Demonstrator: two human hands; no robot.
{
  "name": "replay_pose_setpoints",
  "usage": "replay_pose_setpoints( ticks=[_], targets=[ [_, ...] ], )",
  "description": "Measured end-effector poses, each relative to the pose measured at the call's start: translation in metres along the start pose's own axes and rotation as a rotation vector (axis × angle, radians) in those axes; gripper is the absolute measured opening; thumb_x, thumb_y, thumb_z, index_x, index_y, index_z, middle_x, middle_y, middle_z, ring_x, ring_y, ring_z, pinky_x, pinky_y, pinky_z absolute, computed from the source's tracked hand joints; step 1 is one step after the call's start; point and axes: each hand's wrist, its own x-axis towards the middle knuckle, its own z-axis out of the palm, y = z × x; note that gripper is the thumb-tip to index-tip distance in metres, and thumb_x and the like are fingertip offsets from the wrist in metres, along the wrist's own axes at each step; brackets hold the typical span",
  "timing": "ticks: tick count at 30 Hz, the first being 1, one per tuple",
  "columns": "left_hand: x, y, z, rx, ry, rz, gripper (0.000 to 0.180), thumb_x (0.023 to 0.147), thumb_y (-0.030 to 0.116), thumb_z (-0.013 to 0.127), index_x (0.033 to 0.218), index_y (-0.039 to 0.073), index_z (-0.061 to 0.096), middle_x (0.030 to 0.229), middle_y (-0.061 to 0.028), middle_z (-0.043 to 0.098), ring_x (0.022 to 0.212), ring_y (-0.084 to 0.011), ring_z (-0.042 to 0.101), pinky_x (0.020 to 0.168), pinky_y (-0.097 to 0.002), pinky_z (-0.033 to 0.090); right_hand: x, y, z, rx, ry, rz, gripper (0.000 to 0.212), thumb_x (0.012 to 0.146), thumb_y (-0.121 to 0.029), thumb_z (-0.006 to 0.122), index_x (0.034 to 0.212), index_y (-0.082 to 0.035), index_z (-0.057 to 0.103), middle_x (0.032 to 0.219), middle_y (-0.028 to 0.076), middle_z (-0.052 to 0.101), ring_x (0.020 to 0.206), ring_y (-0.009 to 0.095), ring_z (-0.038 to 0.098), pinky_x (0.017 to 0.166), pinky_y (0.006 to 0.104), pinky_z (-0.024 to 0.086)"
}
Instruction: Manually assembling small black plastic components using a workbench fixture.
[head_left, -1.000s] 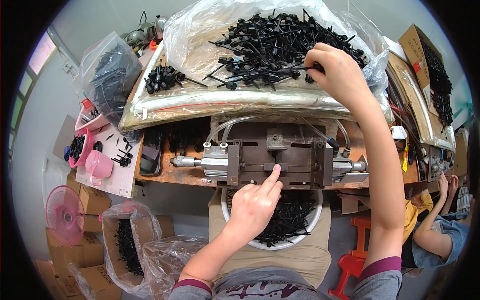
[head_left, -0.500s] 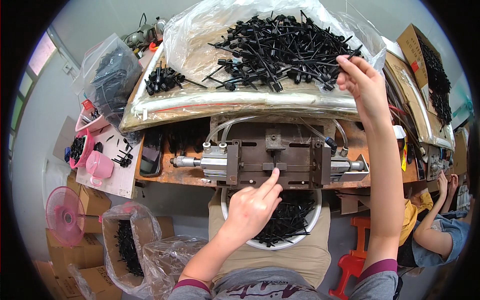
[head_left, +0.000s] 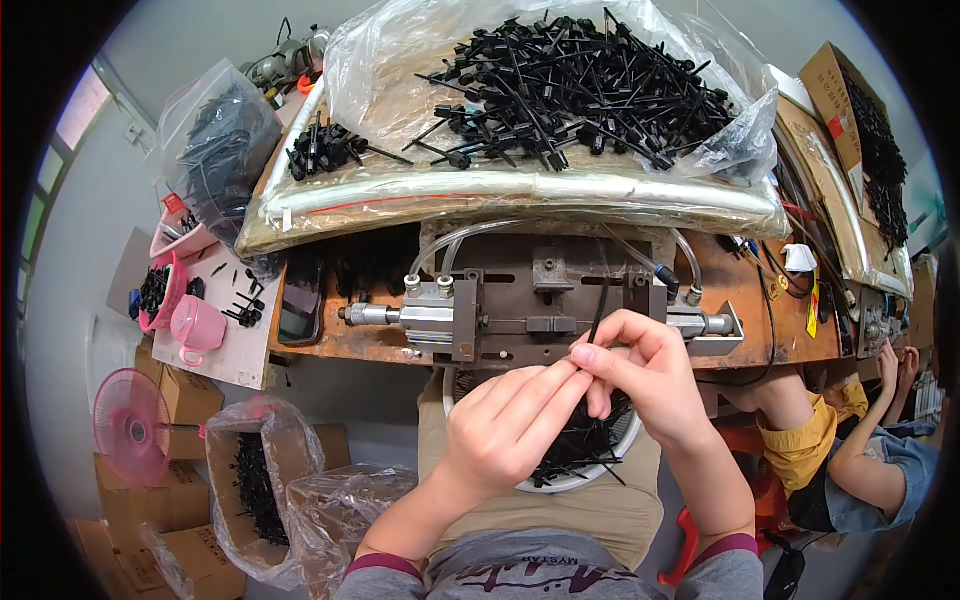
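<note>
Just in front of the metal fixture, my left hand [head_left: 515, 425] and my right hand [head_left: 645, 380] meet fingertip to fingertip. Between them is a thin black rod-shaped plastic part [head_left: 600, 305], pointing up and away over the fixture. My right thumb and fingers pinch it. The left fingers close in at its lower end, which the hands hide. Behind them, the brown clamping fixture [head_left: 550, 270] has a small central block [head_left: 551, 326] with nothing visible standing in it. Below my hands, a white basket [head_left: 632, 440] on my lap holds many similar black parts [head_left: 570, 455].
A large heap of black parts [head_left: 590, 90] lies on a plastic-covered tray [head_left: 420, 192] beyond the fixture. Air cylinders [head_left: 430, 325] with clear hoses flank the fixture. At left are a pink cup [head_left: 198, 330] and a pink fan [head_left: 132, 430]. A co-worker's arm [head_left: 875, 470] shows at right.
My right hand has come back from the heap to the fixture's front with a black part. My left hand has drawn back from the central block and joined it.
</note>
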Motion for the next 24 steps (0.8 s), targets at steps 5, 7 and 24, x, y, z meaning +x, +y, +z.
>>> replay_pose_setpoints(
  ticks=[5,7,24],
  targets=[
    [-0.009,0.000,-0.004,-0.093,-0.046,-0.150,0.034,0.066,0.000,0.077,0.100,0.001,0.071,0.100,-0.0098,0.069,0.081,-0.0238,0.067,0.067,-0.0324,0.055,-0.001,0.005,-0.009,-0.274,0.289,-0.249,0.010,0.088,-0.001,0.069,0.097,0.005,0.068,0.085,0.008,0.063,0.059,0.010,0.063,0.051,0.0214,0.050],
    [-0.015,-0.004,-0.005,-0.065,-0.137,-0.193,0.034,0.066,0.001,0.078,0.099,0.002,0.070,0.105,-0.0098,0.069,0.084,-0.0244,0.066,0.069,-0.0333,0.055,-0.005,0.004,-0.019,-0.287,0.316,-0.339,0.012,0.089,0.000,0.067,0.099,0.006,0.068,0.093,0.009,0.062,0.069,0.012,0.066,0.057,0.0218,0.053],
    [-0.016,-0.020,0.020,0.087,-0.320,-0.181,0.022,0.072,0.008,0.076,0.093,0.003,0.071,0.123,-0.0108,0.067,0.070,-0.0215,0.067,0.067,-0.0313,0.053,-0.035,0.006,-0.006,-0.422,0.365,-0.445,0.027,0.083,0.011,0.069,0.109,0.009,0.063,0.106,0.014,0.069,0.092,0.023,0.072,0.076,0.0260,0.058]
  ],
)
